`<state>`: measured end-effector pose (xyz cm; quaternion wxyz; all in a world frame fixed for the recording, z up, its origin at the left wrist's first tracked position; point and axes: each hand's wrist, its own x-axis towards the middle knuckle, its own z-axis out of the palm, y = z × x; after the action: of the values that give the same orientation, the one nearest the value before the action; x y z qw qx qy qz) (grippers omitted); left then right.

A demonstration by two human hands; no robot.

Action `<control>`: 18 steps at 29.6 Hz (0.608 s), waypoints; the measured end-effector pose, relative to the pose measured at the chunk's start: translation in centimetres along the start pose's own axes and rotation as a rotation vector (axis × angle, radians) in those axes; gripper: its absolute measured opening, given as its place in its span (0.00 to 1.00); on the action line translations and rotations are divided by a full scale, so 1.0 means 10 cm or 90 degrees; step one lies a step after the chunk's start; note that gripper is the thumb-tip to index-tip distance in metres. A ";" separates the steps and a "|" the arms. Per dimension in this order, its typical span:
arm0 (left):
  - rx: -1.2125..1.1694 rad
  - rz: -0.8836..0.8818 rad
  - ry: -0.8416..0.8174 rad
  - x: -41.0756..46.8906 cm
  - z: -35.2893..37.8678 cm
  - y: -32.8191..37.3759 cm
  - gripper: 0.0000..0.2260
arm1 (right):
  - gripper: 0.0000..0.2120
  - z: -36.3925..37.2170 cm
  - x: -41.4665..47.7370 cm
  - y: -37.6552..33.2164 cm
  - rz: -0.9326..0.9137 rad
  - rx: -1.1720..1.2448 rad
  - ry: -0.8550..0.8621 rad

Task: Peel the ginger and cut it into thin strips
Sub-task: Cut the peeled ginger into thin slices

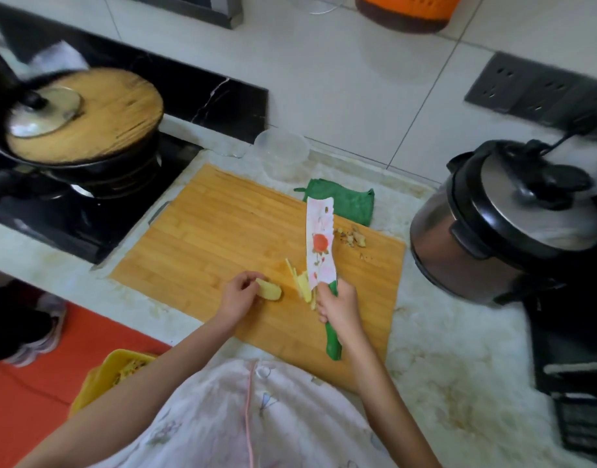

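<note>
The left grip (238, 292) is reaching in over the tabletop's (442, 349) front edge. Its forearm is angling up and to the right, and its fingers are curling over and pinching the peeled ginger piece (270, 291). That piece is lying on the cutting board (206, 231), close to the board's front edge and about midway along it.

The right grip (337, 309) is clenching around the green handle of the knife (320, 244), knuckles up, with the forearm running straight back toward the body. The flowered white blade is pointing away toward the board's far edge with its flat side tilting into view. I cannot tell whether its edge is touching the wood.

The thin ginger strips (302, 285) are lying between the two grips, just beside the blade's heel and slightly apart from the piece. Peel scraps (353, 236) are sitting near the board's far right corner. A green cloth (347, 201) is lying just off the board's far edge, and a pressure cooker (513, 217) is standing toward the tabletop's right edge.
</note>
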<state>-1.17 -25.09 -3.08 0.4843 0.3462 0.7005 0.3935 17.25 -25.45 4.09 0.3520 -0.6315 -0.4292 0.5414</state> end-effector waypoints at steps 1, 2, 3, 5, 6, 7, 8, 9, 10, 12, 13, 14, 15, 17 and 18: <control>-0.001 -0.009 -0.007 0.00 -0.01 0.01 0.08 | 0.13 -0.01 -0.01 -0.01 -0.008 0.023 0.004; 0.012 -0.009 -0.018 0.01 -0.02 0.02 0.06 | 0.12 -0.01 -0.03 -0.02 -0.013 0.044 0.008; 0.032 0.000 -0.039 0.01 -0.03 0.05 0.05 | 0.12 -0.02 -0.03 -0.03 -0.017 0.062 0.015; 0.090 0.042 -0.105 0.01 -0.05 0.10 0.06 | 0.13 -0.04 -0.03 -0.02 -0.019 0.092 0.042; 0.117 0.061 -0.133 0.02 -0.06 0.14 0.07 | 0.13 -0.05 -0.03 -0.02 -0.018 0.099 0.055; 0.131 0.076 -0.155 0.03 -0.05 0.18 0.08 | 0.13 -0.06 -0.03 -0.01 -0.017 0.106 0.071; 0.137 0.091 -0.168 0.04 -0.04 0.23 0.08 | 0.12 -0.07 -0.04 0.00 -0.015 0.116 0.089; 0.133 0.106 -0.175 0.06 -0.01 0.30 0.09 | 0.12 -0.09 -0.05 0.00 -0.013 0.126 0.106; 0.127 0.122 -0.181 0.08 0.03 0.37 0.10 | 0.12 -0.11 -0.06 0.01 -0.012 0.133 0.125; 0.128 0.169 -0.204 0.15 0.10 0.49 0.12 | 0.12 -0.14 -0.07 0.01 -0.007 0.140 0.161; 0.139 0.187 -0.223 0.17 0.14 0.55 0.12 | 0.11 -0.16 -0.07 0.01 -0.006 0.139 0.175; 0.154 0.197 -0.242 0.19 0.19 0.60 0.12 | 0.11 -0.18 -0.07 0.01 -0.006 0.137 0.185; 0.174 0.204 -0.261 0.21 0.24 0.62 0.11 | 0.11 -0.20 -0.07 0.01 -0.005 0.137 0.194; 0.208 0.217 -0.290 0.26 0.33 0.65 0.11 | 0.10 -0.25 -0.08 0.01 -0.002 0.138 0.203; 0.228 0.217 -0.298 0.27 0.38 0.68 0.10 | 0.10 -0.28 -0.10 0.01 -0.003 0.140 0.207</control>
<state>2.39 -18.85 0.96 0.4908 0.6188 0.5605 0.2491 19.98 -26.36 4.80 0.4846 -0.6676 -0.3065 0.4749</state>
